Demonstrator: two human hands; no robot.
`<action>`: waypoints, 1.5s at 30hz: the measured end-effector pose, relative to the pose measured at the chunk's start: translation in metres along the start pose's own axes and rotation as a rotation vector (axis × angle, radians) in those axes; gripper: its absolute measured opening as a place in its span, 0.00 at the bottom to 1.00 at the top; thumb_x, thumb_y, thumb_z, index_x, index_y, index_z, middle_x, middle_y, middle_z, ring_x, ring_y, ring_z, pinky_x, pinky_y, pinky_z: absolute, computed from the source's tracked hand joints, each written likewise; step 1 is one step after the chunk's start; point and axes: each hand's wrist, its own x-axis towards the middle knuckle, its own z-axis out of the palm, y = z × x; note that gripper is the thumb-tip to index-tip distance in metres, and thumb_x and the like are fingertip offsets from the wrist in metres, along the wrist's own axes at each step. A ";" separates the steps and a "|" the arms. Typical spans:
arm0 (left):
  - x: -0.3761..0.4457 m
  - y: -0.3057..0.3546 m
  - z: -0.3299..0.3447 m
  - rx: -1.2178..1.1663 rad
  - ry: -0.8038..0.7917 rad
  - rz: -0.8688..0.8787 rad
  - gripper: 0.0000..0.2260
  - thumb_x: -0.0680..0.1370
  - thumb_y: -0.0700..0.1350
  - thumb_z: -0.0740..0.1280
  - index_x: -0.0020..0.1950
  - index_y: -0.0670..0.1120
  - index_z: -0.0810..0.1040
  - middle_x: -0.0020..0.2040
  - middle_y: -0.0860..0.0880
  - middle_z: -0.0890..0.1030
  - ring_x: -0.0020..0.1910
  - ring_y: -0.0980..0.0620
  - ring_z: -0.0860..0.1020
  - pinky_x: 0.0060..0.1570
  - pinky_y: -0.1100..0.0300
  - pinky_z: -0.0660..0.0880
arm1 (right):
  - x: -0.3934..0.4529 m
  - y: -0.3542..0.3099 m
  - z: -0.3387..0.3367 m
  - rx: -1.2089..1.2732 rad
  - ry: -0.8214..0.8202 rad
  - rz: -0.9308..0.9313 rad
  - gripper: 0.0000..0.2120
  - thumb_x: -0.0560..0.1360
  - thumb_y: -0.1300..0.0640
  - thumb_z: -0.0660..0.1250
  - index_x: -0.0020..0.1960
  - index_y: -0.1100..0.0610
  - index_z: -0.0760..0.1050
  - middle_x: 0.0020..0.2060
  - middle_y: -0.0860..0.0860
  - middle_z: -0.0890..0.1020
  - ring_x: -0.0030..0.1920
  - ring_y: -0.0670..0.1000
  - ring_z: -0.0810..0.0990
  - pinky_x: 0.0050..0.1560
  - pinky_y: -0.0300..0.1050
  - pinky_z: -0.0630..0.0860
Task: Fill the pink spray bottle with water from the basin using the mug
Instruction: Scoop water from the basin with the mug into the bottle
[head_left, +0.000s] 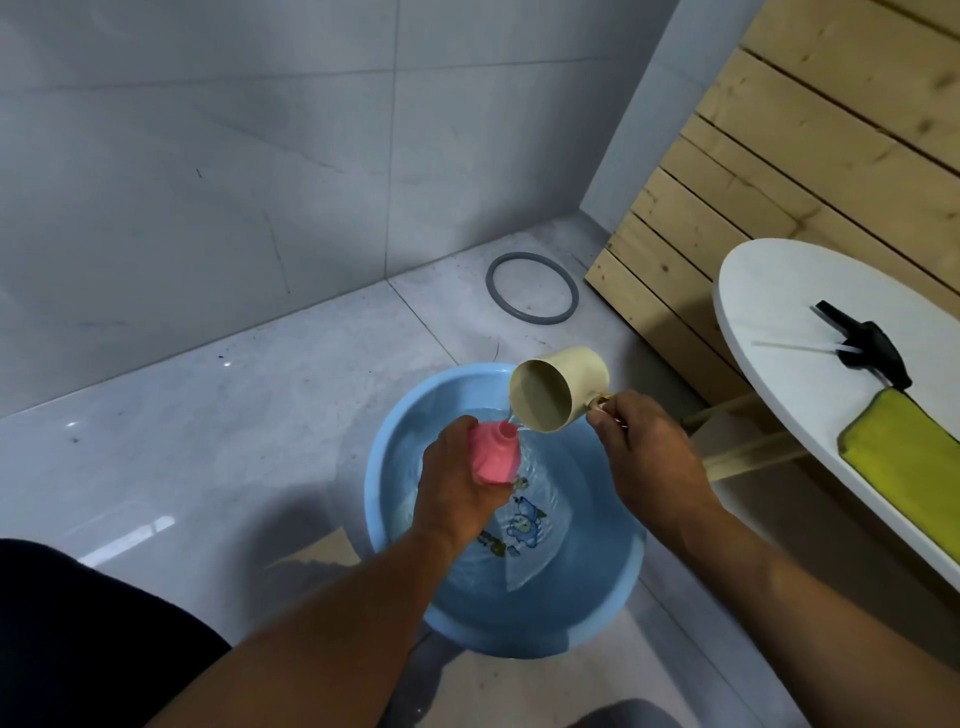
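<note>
Head view: a person crouches over a basin (395, 519) on a tiled floor, pouring.
Left hand (457, 483): fingers curled round the bottle (496, 452), holding it over the water with its open neck tipped toward the mug, probably so spills drop back into the basin.
Right hand (644, 447): pinches the handle of the mug (556, 389), which is tilted almost on its side with its mouth facing the camera.
Pour: a thin stream leaves the mug's lower lip and meets the bottle's neck; lip and neck sit just beside each other, which suits so narrow an opening.
Bottle fill: cannot tell, the pink wall hides the level.
Mug contents: seems nearly empty, so another scoop may be needed.
Spray head (862, 343): lies with its dip tube on the white table (763, 291) to the right, off the bottle so water can enter.
Cloth (904, 441): yellow, on the same table, near the spray head.
Risk: water missing the neck and running down the left hand.
</note>
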 end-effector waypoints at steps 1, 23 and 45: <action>0.000 0.001 0.000 -0.004 -0.005 -0.004 0.31 0.64 0.47 0.84 0.59 0.55 0.70 0.52 0.56 0.76 0.49 0.58 0.77 0.44 0.71 0.72 | 0.000 0.000 0.000 -0.012 0.004 -0.004 0.09 0.80 0.48 0.61 0.46 0.52 0.72 0.43 0.49 0.76 0.42 0.53 0.76 0.41 0.45 0.68; 0.004 0.007 0.002 0.047 0.007 0.003 0.35 0.63 0.49 0.85 0.65 0.49 0.73 0.55 0.55 0.75 0.55 0.54 0.75 0.54 0.61 0.75 | 0.002 0.000 -0.002 -0.125 0.042 -0.079 0.10 0.80 0.49 0.62 0.53 0.55 0.77 0.49 0.54 0.80 0.46 0.56 0.78 0.43 0.49 0.74; 0.005 0.000 0.009 0.072 0.031 0.019 0.33 0.60 0.52 0.84 0.60 0.51 0.74 0.55 0.52 0.78 0.54 0.51 0.77 0.52 0.55 0.79 | -0.007 -0.003 -0.001 -0.286 0.099 -0.187 0.09 0.79 0.49 0.63 0.52 0.54 0.76 0.48 0.53 0.80 0.44 0.56 0.76 0.40 0.48 0.72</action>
